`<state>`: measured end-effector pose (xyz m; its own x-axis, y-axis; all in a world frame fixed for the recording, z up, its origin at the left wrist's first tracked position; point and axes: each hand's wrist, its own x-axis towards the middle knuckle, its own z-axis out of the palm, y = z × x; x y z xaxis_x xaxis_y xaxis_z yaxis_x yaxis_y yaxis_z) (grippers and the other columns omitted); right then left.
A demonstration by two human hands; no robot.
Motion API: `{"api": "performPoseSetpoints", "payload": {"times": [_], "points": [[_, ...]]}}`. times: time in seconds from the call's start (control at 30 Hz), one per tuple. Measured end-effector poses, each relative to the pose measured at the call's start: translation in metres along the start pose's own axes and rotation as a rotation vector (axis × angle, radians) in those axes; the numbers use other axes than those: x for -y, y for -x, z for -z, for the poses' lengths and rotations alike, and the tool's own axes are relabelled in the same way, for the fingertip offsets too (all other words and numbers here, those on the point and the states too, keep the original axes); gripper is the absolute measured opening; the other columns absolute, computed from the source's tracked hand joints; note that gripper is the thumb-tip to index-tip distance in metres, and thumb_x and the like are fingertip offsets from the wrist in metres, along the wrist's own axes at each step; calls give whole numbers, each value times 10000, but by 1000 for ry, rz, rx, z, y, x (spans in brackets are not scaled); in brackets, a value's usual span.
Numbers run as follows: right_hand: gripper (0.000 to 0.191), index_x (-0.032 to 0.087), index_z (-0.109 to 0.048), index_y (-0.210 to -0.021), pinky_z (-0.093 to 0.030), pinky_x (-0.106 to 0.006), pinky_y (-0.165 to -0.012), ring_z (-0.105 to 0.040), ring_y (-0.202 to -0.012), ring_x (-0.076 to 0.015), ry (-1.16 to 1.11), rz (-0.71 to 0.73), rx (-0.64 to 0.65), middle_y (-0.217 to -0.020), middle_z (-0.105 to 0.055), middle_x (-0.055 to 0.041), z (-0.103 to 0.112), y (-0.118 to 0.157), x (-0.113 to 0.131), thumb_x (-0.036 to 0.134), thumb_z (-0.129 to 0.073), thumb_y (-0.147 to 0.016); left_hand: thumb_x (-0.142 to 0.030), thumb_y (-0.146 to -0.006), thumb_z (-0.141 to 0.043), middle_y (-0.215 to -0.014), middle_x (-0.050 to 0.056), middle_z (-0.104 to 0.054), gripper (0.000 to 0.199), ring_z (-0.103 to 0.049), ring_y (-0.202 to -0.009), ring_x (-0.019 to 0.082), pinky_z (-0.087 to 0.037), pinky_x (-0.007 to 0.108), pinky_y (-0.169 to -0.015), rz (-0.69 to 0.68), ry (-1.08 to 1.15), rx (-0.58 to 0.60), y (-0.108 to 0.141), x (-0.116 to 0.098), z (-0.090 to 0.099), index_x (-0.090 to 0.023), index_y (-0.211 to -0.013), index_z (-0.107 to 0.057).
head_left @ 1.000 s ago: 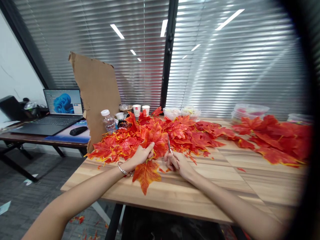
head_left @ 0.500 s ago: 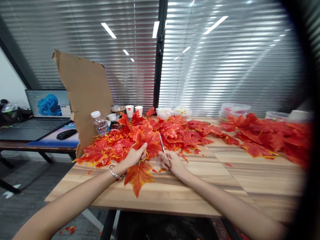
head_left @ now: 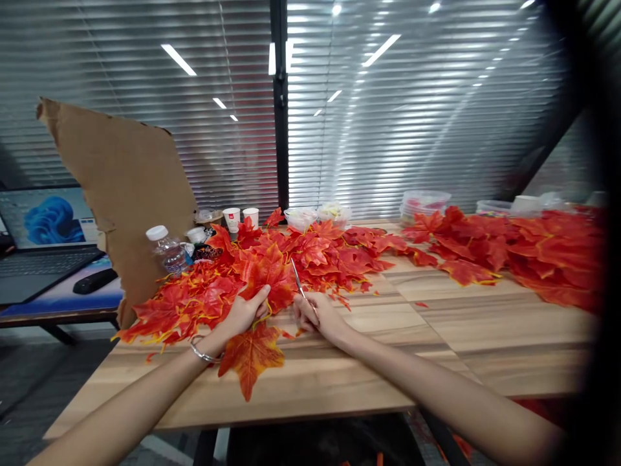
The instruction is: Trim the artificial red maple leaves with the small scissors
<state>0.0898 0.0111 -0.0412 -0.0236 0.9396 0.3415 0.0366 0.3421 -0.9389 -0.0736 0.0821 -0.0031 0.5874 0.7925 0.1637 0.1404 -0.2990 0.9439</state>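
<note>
My left hand [head_left: 246, 312] is closed on a red artificial maple leaf [head_left: 269, 275], thumb on top, with a yellow stem showing below the fingers. An orange-yellow leaf [head_left: 252, 357] hangs under that hand, over the front of the table; whether it joins the held one I cannot tell. A pair of scissors [head_left: 299, 279] is in my right hand [head_left: 317, 316], fingers curled round the handles and the blades pointing up and away, beside the held leaf. Behind both hands spreads a heap of red leaves [head_left: 334, 255], with trimmed bits [head_left: 194, 301] at its left.
Another leaf pile [head_left: 499, 249] covers the right of the wooden table [head_left: 388, 343]. A cardboard sheet [head_left: 126, 175] stands at the left by a plastic bottle [head_left: 167, 249]. Paper cups [head_left: 231, 220] and plastic tubs [head_left: 424, 202] line the back. A laptop [head_left: 53, 217] sits on a neighbouring desk.
The view has turned to the right, so everything shifts left in it. Both hands keep their hold on the leaf and the scissors, with little movement between them.
</note>
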Motion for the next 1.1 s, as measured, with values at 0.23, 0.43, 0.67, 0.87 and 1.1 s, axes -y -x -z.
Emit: {"api": "performPoseSetpoints", "payload": {"times": [0.23,0.43,0.67,0.87,1.1], "points": [[433,155,-472,-590,-208,-188,-360,-305,-331,-56,-45,-9,-34,-388,-353,63,-2,-1,2,543,-487,-783,-471,-825,-435,-391,-41,-299,516,-307,-375,69,-257,241,-442,-38,87,11,-7,13,5,-177,-417,-322],[492,158,-462,-589,-184,-193,-360,-236,-301,-53,-86,-10,-134,-330,-317,70,6,-4,7,568,-355,-838,-458,-771,-503,-389,-59,-259,486,-290,-363,61,-249,225,-410,13,153,-7,-7,15,5,-185,-433,-285],[559,144,-504,-655,-245,-185,-369,-341,-337,-72,-49,-8,56,-391,-415,36,7,-2,5,594,-244,-859,-382,-688,-552,-372,-63,-305,356,-261,-320,59,-166,215,-346,91,169,-131,-5,20,12,-185,-469,-353],[511,145,-500,-663,-247,-187,-377,-350,-352,-72,5,3,114,-399,-389,49,0,4,3,589,-323,-844,-361,-672,-535,-421,-28,-437,287,-344,-382,81,-239,220,-387,64,145,-183,-5,21,13,-160,-480,-464],[461,161,-405,-544,-226,-186,-369,-326,-352,-57,52,30,56,-403,-370,56,0,1,1,544,-490,-787,-264,-630,-550,-444,-47,-409,238,-322,-450,85,-299,223,-463,17,56,-156,4,-2,9,-167,-456,-421]]}}
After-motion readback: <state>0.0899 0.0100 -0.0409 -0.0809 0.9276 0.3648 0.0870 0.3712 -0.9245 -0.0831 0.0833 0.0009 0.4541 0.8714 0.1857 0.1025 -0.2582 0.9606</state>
